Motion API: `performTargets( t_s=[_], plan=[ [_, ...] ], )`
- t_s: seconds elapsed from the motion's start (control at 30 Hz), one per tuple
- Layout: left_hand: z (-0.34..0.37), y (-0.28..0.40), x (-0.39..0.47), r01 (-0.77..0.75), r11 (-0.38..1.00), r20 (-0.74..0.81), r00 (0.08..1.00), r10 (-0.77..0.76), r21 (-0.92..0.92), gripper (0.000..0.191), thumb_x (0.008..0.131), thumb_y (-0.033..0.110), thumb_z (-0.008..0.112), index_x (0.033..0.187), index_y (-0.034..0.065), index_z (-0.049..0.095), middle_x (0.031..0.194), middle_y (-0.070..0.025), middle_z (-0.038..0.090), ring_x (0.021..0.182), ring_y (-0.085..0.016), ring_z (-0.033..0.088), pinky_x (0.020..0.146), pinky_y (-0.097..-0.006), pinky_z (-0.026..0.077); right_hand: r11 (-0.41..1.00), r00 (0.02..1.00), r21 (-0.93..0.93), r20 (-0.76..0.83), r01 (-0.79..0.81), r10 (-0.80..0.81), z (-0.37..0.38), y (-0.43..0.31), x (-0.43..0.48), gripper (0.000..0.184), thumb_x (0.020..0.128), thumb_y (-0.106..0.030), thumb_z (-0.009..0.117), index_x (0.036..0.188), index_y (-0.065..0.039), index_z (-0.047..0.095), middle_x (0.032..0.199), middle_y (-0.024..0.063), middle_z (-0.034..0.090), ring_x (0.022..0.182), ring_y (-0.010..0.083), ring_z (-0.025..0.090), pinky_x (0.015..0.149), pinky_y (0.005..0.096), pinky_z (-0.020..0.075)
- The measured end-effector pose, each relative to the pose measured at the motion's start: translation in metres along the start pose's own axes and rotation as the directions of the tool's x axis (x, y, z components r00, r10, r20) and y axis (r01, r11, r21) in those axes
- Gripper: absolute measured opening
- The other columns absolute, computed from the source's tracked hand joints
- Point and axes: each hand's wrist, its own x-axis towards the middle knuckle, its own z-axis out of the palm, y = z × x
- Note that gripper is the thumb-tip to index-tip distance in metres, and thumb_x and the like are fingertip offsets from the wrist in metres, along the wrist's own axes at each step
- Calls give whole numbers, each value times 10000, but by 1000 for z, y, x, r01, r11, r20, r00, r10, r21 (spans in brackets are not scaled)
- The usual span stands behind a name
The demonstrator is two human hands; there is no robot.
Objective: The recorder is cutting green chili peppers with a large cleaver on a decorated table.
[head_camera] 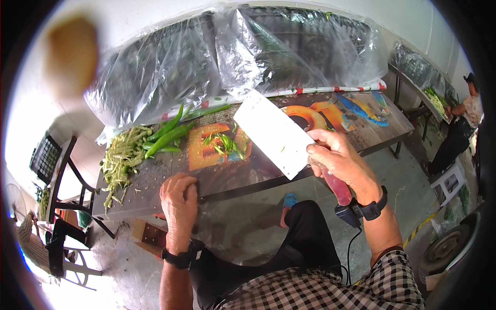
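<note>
My right hand (343,161) grips the handle of a cleaver (273,133), whose broad pale blade lies over the front part of the table, with a few green bits on it. My left hand (179,199) rests at the table's near edge, fingers curled; whether something is beneath them is hidden. Several long green chili peppers (168,137) lie beyond it, beside a heap of pale green shreds (124,159). Small cut green pieces (226,145) are scattered on the printed tabletop (217,182), left of the blade.
Clear plastic sheeting (162,69) covers dark crates along the table's back. One person (465,112) works at a table far right, another (37,244) sits far left. An open cardboard box (149,236) stands on the floor, and a wheel (445,248) is at lower right.
</note>
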Motion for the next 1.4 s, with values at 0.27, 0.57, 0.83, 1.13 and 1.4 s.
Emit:
performTargets(
  t_s=[0.27, 0.57, 0.83, 1.13, 1.4],
  plan=[
    [-4, -1, -4, -5, 998, 41, 999, 2, 69, 114, 810, 16, 602, 907, 31, 660, 1025, -108, 660, 1013, -320, 590, 933, -418, 421, 984, 955, 0, 240, 177, -172, 77, -11, 51, 273, 918, -93, 534, 1154, 40, 570, 731, 125, 660, 576, 167, 639, 539, 337, 505],
    [-4, 3, -5, -31, 999, 41, 999, 29, 45, 117, 837, 36, 594, 939, 21, 650, 1048, -111, 661, 1036, -322, 587, 951, -411, 418, 952, 958, -276, 282, 132, -52, 55, -20, 89, 335, 924, -106, 521, 1225, 42, 530, 806, 123, 675, 547, 147, 625, 531, 311, 499],
    [-5, 3, -3, -59, 998, 4, 998, 59, 21, 131, 809, 39, 604, 933, 31, 646, 1008, -91, 651, 1002, -317, 583, 929, -408, 412, 894, 998, -446, -26, 45, -63, 8, -1, 80, 243, 906, -109, 539, 1102, 16, 609, 665, 74, 617, 509, 137, 579, 525, 324, 472],
    [-4, 9, -1, -70, 997, -11, 997, 71, 31, 110, 818, 30, 594, 920, 27, 634, 998, -98, 651, 988, -322, 587, 910, -408, 418, 998, 989, -40, 143, 49, -42, 6, 5, 40, 304, 938, -78, 529, 1224, 21, 554, 813, 37, 600, 586, 95, 566, 557, 257, 481],
    [-3, 4, -2, -80, 996, -13, 997, 80, 45, 113, 822, 22, 589, 926, 27, 632, 992, -100, 654, 984, -318, 592, 910, -409, 417, 995, 975, 68, 215, -72, 56, 27, 25, 54, 331, 967, -125, 570, 1245, 52, 534, 766, 37, 607, 616, 105, 613, 539, 257, 485]
  ],
)
